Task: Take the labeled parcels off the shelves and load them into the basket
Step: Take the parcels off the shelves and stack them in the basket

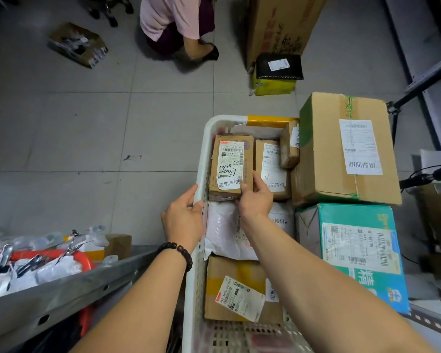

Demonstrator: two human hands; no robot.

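Placing step, it seems: the right hand (pixel 256 197) pinches the near edge of the labeled parcel (pixel 231 164), at the far end of the basket (pixel 201 159), while the left hand (pixel 182 217) grips its left rim. Next calls for settling it flat, then letting go.

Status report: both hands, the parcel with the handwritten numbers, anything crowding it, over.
Left hand grips rim of basket. Right hand holds brown parcel, flat in basket. Second parcel tight beside it, white bag against its near end.
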